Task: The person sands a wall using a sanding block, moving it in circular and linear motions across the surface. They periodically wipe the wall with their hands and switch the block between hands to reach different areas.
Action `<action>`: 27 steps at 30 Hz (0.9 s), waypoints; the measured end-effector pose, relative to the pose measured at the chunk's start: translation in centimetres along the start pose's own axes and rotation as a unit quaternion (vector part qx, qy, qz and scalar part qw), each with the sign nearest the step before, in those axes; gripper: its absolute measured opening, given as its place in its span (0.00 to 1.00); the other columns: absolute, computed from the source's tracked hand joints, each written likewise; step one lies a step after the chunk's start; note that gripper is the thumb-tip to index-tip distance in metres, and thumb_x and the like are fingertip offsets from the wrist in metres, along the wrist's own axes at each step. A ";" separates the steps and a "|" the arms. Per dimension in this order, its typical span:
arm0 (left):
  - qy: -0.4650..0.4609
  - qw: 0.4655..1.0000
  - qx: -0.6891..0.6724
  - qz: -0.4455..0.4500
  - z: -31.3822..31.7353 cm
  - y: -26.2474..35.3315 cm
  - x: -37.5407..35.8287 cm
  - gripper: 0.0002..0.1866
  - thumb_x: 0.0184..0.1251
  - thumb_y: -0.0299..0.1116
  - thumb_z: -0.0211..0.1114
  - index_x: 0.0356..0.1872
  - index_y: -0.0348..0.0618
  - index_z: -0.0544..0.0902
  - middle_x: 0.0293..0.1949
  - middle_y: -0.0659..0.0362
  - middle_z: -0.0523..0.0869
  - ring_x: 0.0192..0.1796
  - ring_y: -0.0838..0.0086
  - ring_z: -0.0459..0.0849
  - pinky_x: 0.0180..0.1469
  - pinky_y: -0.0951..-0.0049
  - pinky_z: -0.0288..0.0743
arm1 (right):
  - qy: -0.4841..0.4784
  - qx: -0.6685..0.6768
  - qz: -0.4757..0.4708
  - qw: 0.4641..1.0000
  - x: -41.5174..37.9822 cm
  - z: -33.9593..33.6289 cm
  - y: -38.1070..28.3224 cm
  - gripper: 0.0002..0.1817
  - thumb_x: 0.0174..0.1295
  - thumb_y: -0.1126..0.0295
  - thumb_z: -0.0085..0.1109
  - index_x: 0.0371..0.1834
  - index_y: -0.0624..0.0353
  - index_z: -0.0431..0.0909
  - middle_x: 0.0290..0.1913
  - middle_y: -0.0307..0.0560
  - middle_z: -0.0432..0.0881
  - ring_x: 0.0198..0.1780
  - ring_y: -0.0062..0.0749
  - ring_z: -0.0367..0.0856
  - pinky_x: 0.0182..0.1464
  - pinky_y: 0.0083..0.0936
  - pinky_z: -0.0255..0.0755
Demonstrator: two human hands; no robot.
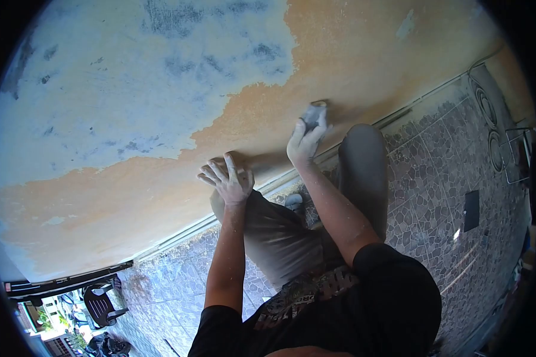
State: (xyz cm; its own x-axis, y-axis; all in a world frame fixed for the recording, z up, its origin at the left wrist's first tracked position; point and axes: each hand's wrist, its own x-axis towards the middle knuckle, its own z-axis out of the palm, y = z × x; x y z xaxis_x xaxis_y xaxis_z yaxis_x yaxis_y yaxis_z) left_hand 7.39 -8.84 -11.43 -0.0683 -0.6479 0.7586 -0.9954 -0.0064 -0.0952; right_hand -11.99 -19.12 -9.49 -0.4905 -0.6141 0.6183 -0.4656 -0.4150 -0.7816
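Note:
My right hand (304,144) is closed around a grey, dusty piece of sandpaper (314,115), held up at the wall (339,53); its exact shape is partly hidden by my fingers. White dust coats that hand. To the left, my left hand (232,185) has its fingers spread, the fingertips at the orange lower part of the wall, and holds nothing. Above both hands the wall carries a large pale bluish-white patch (131,101) with dark smudges and a ragged edge against the orange paint.
My bent knees (363,154) are close to the wall's base. Stone-patterned tiles (423,172) cover the floor, with a dark flat rectangle (471,210) on the right. Coiled cable (485,107) and a metal frame (518,154) stand farther right. A dark plastic chair (101,304) is at lower left.

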 end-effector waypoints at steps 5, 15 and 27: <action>0.006 1.000 0.007 0.005 0.4 0.0 0.2 0.50 0.61 0.50 0.70 0.81 0.45 0.55 0.80 0.31 0.39 0.80 0.28 0.31 0.73 0.21 0.29 | 0.117 0.165 0.578 0.791 -2.0 1.9 2.3 0.29 0.80 0.63 0.45 0.76 0.67 0.50 0.60 0.64 0.72 0.58 0.41 0.75 0.62 0.39 0.69; -0.011 1.000 0.001 0.006 -0.1 -0.4 -0.5 0.52 0.58 0.51 0.70 0.81 0.46 0.54 0.80 0.30 0.38 0.80 0.26 0.30 0.72 0.19 0.29 | 0.123 0.175 0.136 0.967 9.1 0.5 -4.8 0.35 0.74 0.61 0.58 0.75 0.69 0.56 0.62 0.66 0.66 0.59 0.55 0.69 0.66 0.53 0.59; -0.021 1.000 0.006 0.002 0.5 -0.4 -1.2 0.54 0.58 0.54 0.68 0.82 0.47 0.51 0.80 0.31 0.34 0.79 0.26 0.26 0.70 0.15 0.26 | 0.059 0.208 0.050 0.975 8.1 -0.8 -7.4 0.34 0.66 0.67 0.67 0.71 0.70 0.66 0.54 0.57 0.67 0.54 0.47 0.68 0.56 0.40 0.66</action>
State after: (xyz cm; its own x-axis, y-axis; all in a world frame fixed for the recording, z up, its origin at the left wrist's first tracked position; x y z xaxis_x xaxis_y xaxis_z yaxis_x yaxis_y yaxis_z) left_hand 7.95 -8.43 -12.61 -0.0684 -0.6790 0.7309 -0.9943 -0.0134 -0.1054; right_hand -13.12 -20.52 1.40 -0.6109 -0.5944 0.5229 -0.0844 -0.6078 -0.7896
